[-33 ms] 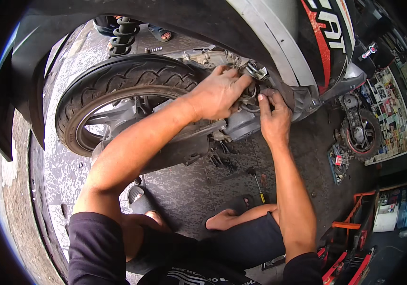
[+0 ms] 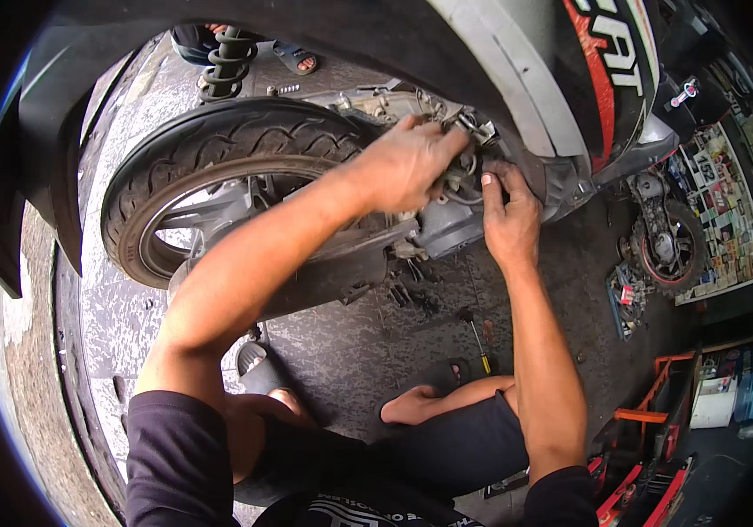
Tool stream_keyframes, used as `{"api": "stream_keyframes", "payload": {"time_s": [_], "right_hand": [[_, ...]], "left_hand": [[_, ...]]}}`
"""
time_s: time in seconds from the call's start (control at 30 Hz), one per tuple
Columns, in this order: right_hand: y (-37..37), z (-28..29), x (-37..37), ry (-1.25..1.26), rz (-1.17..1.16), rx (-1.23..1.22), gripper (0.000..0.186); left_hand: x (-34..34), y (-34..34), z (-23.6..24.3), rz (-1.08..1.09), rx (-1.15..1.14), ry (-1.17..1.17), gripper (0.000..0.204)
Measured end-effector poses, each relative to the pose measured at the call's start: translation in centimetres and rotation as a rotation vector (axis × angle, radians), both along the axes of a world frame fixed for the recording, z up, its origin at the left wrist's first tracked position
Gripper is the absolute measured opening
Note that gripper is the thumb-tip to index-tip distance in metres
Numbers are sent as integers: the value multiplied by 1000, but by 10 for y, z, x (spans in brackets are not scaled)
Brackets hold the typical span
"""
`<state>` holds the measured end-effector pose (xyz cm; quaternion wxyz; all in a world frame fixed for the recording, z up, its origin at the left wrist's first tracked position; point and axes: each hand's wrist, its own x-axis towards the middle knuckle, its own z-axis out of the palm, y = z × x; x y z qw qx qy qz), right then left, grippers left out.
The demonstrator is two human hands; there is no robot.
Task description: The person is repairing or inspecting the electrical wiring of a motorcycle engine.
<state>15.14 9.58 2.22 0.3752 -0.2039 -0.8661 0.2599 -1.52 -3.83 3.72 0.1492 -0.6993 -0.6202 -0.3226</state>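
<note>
A patchy dark floor spreads around the treaded wheel. Right of the wheel, metal parts sit between the curled left hand, nearer the wheel, and the bent-fingered right hand, farther from it; whether either grips anything, I cannot tell.

Uneven exposure; strong fisheye distortion.
Floor left of the wheel is bright, pale patches near washed out; right of the wheel, dim. Parts between the hands lie shadowed, detail indistinct. Straight edges bow; the border goes black, blue fringing left of the wheel.
</note>
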Motion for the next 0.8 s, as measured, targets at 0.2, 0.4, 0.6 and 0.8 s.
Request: {"api": "stream_keyframes", "payload": {"time_s": [0.2,0.4,0.6,0.8], "right_hand": [[1,2,6,-10,-13,261,36],[-11,-1,5,68,-18,214,29],[-7,-1,11,-2,17,273,22],[-9,3,11,-36,57,211,25]], "left_hand": [[-24,16,23,-89,-125,-255,62],[-29,15,18,-184,-404,-511,51],[-3,2,13,-37,-349,-400,59],[13,-3,-13,52,-64,-143,73]]}}
